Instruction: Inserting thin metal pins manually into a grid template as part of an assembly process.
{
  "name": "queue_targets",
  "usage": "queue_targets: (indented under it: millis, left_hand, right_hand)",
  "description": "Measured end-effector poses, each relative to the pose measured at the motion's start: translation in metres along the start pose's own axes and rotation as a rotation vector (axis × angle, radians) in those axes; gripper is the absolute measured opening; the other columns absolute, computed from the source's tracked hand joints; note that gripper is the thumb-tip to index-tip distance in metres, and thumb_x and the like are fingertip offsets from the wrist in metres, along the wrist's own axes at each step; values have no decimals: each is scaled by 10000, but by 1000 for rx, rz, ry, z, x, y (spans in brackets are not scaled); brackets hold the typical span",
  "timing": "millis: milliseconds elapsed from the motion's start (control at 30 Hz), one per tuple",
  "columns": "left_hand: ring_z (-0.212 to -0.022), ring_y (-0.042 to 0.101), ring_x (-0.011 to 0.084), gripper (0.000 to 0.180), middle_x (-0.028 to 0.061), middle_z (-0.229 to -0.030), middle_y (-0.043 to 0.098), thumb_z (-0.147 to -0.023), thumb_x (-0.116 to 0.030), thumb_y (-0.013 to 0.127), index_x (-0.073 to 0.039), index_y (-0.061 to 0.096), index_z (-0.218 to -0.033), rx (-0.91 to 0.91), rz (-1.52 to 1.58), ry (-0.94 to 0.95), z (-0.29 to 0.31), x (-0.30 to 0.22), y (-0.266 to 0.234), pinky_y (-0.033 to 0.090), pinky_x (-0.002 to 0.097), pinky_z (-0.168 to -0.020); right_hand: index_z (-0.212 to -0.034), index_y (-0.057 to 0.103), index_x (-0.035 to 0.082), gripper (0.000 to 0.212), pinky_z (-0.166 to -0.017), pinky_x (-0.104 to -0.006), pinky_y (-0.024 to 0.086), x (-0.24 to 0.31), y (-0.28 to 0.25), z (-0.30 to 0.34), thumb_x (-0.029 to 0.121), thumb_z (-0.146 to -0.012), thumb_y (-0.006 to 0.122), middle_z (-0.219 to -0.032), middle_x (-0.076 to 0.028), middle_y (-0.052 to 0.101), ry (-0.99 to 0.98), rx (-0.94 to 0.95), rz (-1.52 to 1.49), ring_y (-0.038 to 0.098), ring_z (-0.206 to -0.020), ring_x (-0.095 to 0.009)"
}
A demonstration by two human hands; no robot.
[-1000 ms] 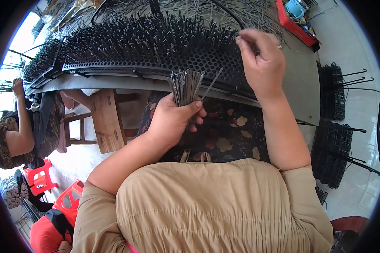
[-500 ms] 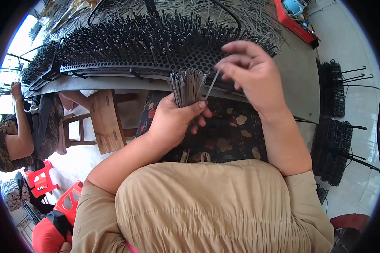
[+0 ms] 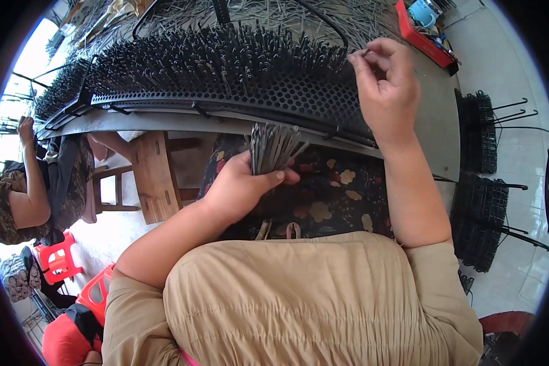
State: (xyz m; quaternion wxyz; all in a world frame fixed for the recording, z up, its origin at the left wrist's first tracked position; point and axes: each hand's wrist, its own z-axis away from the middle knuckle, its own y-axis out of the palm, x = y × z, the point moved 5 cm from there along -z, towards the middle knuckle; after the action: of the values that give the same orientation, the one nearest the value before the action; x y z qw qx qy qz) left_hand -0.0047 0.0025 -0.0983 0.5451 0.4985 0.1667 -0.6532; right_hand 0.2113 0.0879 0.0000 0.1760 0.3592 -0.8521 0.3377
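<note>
My left hand (image 3: 241, 183) is closed around a bundle of thin grey metal strips (image 3: 273, 148), which fan out upward in front of the table edge. The thumb lies across the front of the bundle. My right hand (image 3: 389, 85) is raised over the right end of a black perforated rack (image 3: 287, 91). Its thumb and forefinger pinch the end of a thin metal strip (image 3: 366, 52), most of which is hidden. Rows of dark strips with hooked tops (image 3: 207, 58) stand upright in the rack's holes, and bare holes show along its near right part.
Loose strips (image 3: 274, 12) are strewn over the table (image 3: 430, 116) behind the rack. A red tray (image 3: 418, 33) with a blue cup (image 3: 424, 13) sits at the far right. Black hooked racks (image 3: 482, 219) stand right. Another person's arm (image 3: 30, 177) and a wooden stool (image 3: 152, 177) are left.
My right hand has moved up and right, away from the bundle to the rack's right end. My left hand has lowered slightly, and the bundle now fans out more.
</note>
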Motion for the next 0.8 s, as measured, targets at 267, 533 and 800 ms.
queue_targets:
  millis: [267,533,800]
  left_hand:
    - [-966,612,98,213,45,-1002,703,-911,-11,598,-16,616,-1123,100,-326,-55,25,15,-24,474,271,-901]
    - [-924,617,103,172,43,-956,689,-925,-1,565,-2,589,-1096,141,-492,-41,19,9,-19,474,272,-890]
    - [-709,632,149,133,79,-815,636,-938,-47,563,-25,542,-1067,-15,-101,63,-6,-33,1,493,247,-514]
  right_hand:
    - [-995,574,80,265,-633,-274,533,-3,-5,0,13,-795,734,-802,-65,672,-74,-60,-70,691,-730,-176]
    - [-1072,605,41,258,-662,-228,522,7,-2,-4,-22,-839,693,-838,-66,679,-139,55,84,650,-756,-103]
    - [-1020,658,52,222,-653,-251,518,-2,-4,-5,-19,-815,706,-859,-62,672,-192,-1,45,655,-748,-128]
